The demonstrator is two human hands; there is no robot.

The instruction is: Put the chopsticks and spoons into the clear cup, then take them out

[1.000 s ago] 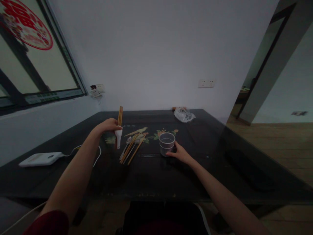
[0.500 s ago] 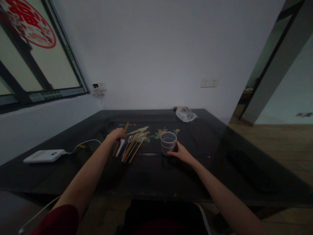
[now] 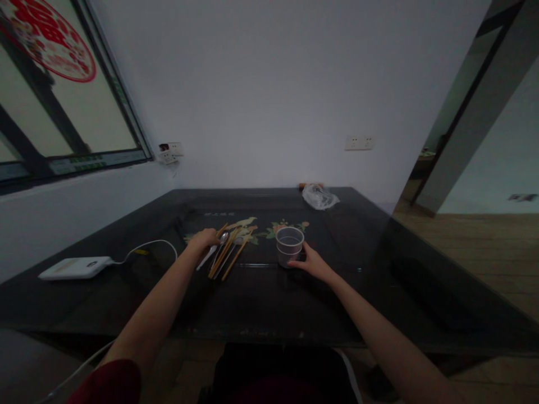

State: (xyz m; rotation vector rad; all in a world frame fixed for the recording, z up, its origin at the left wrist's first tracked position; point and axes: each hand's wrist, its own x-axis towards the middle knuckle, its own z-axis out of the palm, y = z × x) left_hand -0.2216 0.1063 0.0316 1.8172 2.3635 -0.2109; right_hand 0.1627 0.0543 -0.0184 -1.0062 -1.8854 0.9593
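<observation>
My right hand (image 3: 312, 264) is wrapped around the lower right side of a clear plastic cup (image 3: 289, 247), which stands upright on the dark table. My left hand (image 3: 204, 240) is closed at the left edge of a row of utensils. Chopstick tips (image 3: 222, 228) stick out beyond its fingers, and the rest of those sticks is hidden. Just under this hand lies a white spoon (image 3: 206, 258), its bowl covered. To its right are a metal spoon (image 3: 223, 238), more wooden chopsticks (image 3: 238, 255) and another metal utensil (image 3: 227, 261), lying side by side.
A white power bank (image 3: 78, 267) with a cable lies on the left of the table (image 3: 261, 303). A crumpled clear plastic bag (image 3: 319, 197) sits at the back by the wall. A long black object (image 3: 433, 294) rests at the right.
My left hand has shifted slightly right and toward me, and the chopsticks at its fingers have moved and turned. The white spoon has slid a little. My right hand and the cup are unchanged.
</observation>
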